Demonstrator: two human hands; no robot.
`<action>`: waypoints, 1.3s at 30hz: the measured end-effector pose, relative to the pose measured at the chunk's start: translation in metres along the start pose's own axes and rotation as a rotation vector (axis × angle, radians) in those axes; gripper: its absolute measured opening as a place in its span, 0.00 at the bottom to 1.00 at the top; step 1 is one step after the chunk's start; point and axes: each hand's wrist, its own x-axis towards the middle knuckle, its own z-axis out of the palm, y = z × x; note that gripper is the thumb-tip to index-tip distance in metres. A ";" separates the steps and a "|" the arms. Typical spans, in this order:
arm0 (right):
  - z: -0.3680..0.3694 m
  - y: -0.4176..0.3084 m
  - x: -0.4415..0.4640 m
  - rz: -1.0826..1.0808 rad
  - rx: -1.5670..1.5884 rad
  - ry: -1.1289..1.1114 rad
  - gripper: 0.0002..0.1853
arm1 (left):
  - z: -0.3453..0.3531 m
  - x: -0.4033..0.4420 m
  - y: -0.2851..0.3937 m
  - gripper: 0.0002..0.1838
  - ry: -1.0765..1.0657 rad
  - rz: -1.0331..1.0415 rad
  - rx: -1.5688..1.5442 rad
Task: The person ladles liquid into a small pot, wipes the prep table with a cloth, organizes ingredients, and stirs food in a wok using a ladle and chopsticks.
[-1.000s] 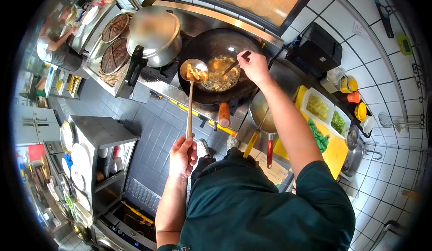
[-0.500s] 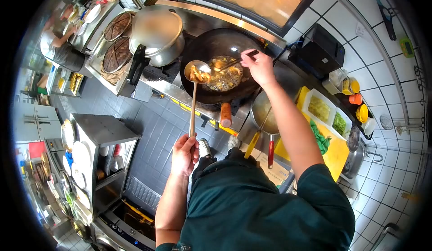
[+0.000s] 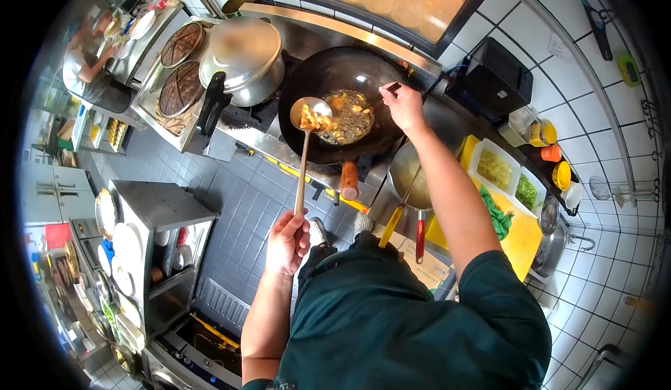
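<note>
My left hand (image 3: pixel 287 242) is wrapped around the wooden handle of a long ladle (image 3: pixel 302 177). Golden fried pieces (image 3: pixel 316 119) fill part of its bowl, which is held over the left side of a black wok (image 3: pixel 297 86). Bubbling oil (image 3: pixel 349 128) with more browned pieces lies in the bottom of the wok. At the wok's right side, my right hand (image 3: pixel 403 107) is closed on dark chopsticks (image 3: pixel 393 87); their lower ends are hard to make out.
A large lidded pot (image 3: pixel 255 75) stands left of the wok. To the right are a pan with a red handle (image 3: pixel 419 240), a yellow board (image 3: pixel 521 247) and tubs of chopped vegetables (image 3: pixel 495 170). A steel shelf unit (image 3: pixel 164 201) stands at left. Another person (image 3: pixel 87 75) works far left.
My right hand has shifted slightly right and down, drawing the chopsticks away from the ladle. More fried pieces now sit in the ladle. The left hand has barely moved.
</note>
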 end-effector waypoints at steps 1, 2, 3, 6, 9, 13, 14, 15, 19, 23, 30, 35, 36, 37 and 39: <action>-0.002 -0.001 -0.001 0.063 0.057 0.002 0.07 | 0.000 0.000 0.000 0.12 -0.001 0.002 0.008; -0.003 -0.003 0.000 0.124 0.114 0.004 0.07 | -0.001 -0.001 0.000 0.12 -0.002 0.007 0.015; -0.006 -0.007 0.001 0.153 0.167 0.005 0.07 | -0.002 0.000 0.000 0.12 -0.003 0.012 0.020; -0.009 -0.023 0.003 0.194 0.432 0.010 0.06 | -0.002 0.002 -0.002 0.14 0.022 0.024 0.045; -0.008 -0.054 0.003 0.201 0.661 -0.156 0.06 | 0.000 0.005 -0.002 0.14 0.029 0.009 0.051; 0.007 -0.049 0.011 0.201 0.490 0.025 0.05 | 0.003 0.006 0.001 0.14 0.017 -0.004 0.017; 0.013 -0.044 0.011 0.201 0.414 0.083 0.05 | 0.003 0.006 0.002 0.14 0.019 -0.004 0.014; 0.020 -0.040 0.010 0.196 0.378 0.111 0.05 | 0.003 0.005 0.002 0.14 0.021 -0.005 0.011; 0.051 -0.039 0.002 0.114 0.080 0.145 0.06 | 0.000 0.003 0.004 0.14 0.023 0.010 0.013; 0.067 -0.042 -0.005 0.006 -0.017 0.155 0.06 | -0.003 0.001 0.007 0.14 0.017 0.006 0.015; 0.049 -0.018 -0.003 0.112 0.022 0.178 0.07 | -0.012 0.003 0.013 0.14 -0.007 0.004 0.031; 0.011 -0.064 -0.010 0.207 0.550 0.129 0.05 | -0.022 0.009 0.021 0.14 -0.028 -0.036 0.024; 0.006 -0.076 -0.012 0.228 0.622 0.090 0.06 | -0.023 0.011 0.023 0.14 -0.043 -0.048 0.022; 0.005 -0.083 -0.014 0.215 0.620 0.012 0.06 | -0.026 0.013 0.024 0.14 -0.056 -0.053 0.013; 0.003 -0.093 -0.016 0.188 0.606 -0.141 0.07 | -0.028 0.014 0.029 0.14 -0.095 -0.071 -0.008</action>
